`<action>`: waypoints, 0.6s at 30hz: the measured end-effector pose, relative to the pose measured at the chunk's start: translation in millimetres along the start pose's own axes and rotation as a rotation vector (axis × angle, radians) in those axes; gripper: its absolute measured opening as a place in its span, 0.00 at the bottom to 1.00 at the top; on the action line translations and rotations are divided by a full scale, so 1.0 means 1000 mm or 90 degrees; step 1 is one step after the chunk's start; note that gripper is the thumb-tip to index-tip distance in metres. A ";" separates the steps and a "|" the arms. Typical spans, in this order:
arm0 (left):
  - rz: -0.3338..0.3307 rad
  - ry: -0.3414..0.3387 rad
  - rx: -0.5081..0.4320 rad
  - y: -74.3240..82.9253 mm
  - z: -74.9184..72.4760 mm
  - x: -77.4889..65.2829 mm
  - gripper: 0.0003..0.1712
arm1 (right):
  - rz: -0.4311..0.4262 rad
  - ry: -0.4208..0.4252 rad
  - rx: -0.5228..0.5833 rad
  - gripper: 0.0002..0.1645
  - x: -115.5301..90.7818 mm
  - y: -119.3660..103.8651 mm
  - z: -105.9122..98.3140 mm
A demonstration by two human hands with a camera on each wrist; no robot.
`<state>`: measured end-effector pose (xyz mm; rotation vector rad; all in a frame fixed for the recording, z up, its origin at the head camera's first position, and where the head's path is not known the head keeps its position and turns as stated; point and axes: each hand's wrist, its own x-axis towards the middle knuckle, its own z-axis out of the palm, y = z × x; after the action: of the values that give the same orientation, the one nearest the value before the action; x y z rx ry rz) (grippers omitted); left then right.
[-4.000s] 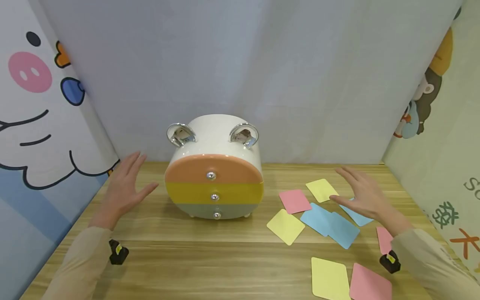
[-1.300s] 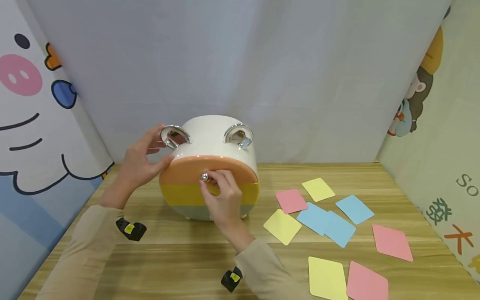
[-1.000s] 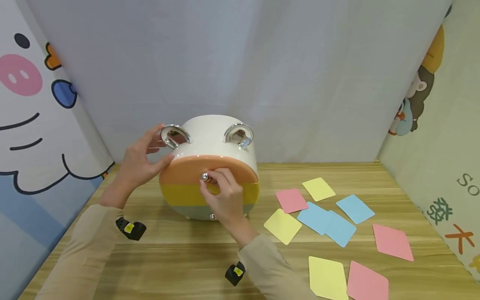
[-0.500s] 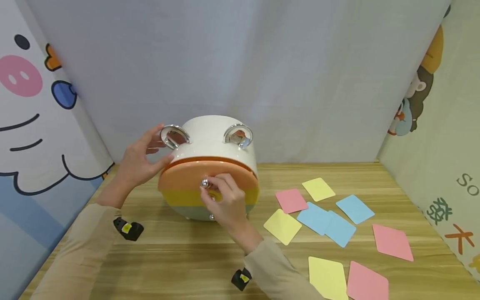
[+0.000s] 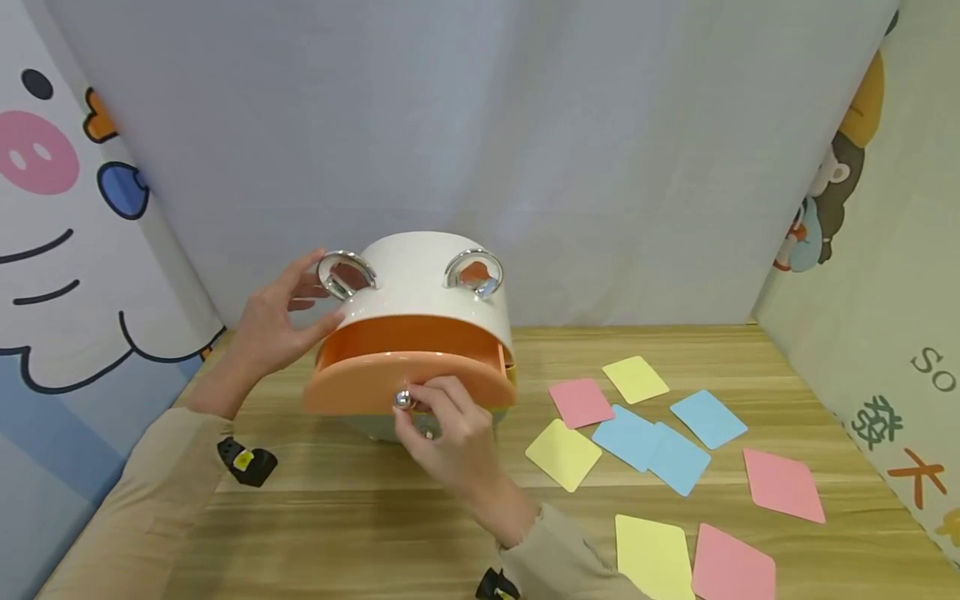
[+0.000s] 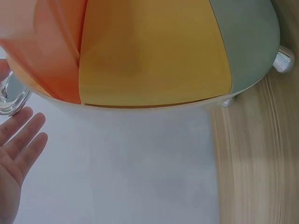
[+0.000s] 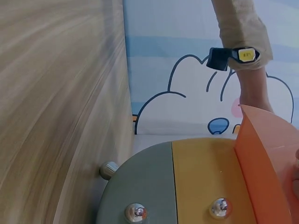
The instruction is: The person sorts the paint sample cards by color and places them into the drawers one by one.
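The top drawer [image 5: 348,387] of the box [image 5: 412,271] has just slid out: a moment ago there was only a thin crack above it, and now its orange inside shows. The right hand [image 5: 453,442] pinches the knob [image 5: 403,399] in front of the box. The left hand [image 5: 273,325] stays at the box's left side, fingers loosely spread by the ear [image 5: 348,273], thumb at the front edge, so it seems to keep the box still. The box stands on the bench [image 5: 330,521], and its yellow drawer [image 6: 149,51] and green drawer [image 6: 247,37] look closed. The cards [image 5: 564,455] lie right of the box, not moved. The pulling looks well along.
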<state>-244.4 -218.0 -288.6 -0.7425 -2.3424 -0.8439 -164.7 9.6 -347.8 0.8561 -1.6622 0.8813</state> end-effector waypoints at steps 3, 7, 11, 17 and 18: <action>-0.001 0.000 -0.002 0.000 0.000 0.000 0.42 | -0.014 0.003 -0.002 0.09 0.000 -0.005 -0.003; -0.004 -0.002 -0.003 0.000 -0.001 0.000 0.42 | -0.029 0.002 0.010 0.07 -0.002 -0.011 -0.008; 0.000 -0.003 0.000 0.001 -0.001 0.000 0.42 | -0.040 0.001 0.026 0.05 -0.003 -0.017 -0.012; 0.002 -0.006 0.001 0.001 0.000 0.000 0.42 | -0.045 0.000 0.026 0.05 -0.005 -0.023 -0.016; 0.002 -0.006 0.000 0.001 0.000 0.000 0.43 | -0.046 0.001 0.023 0.05 -0.005 -0.023 -0.016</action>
<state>-244.0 -217.6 -287.8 -0.7527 -2.3489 -0.8403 -136.2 13.4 -346.2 0.9355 -1.6084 0.8638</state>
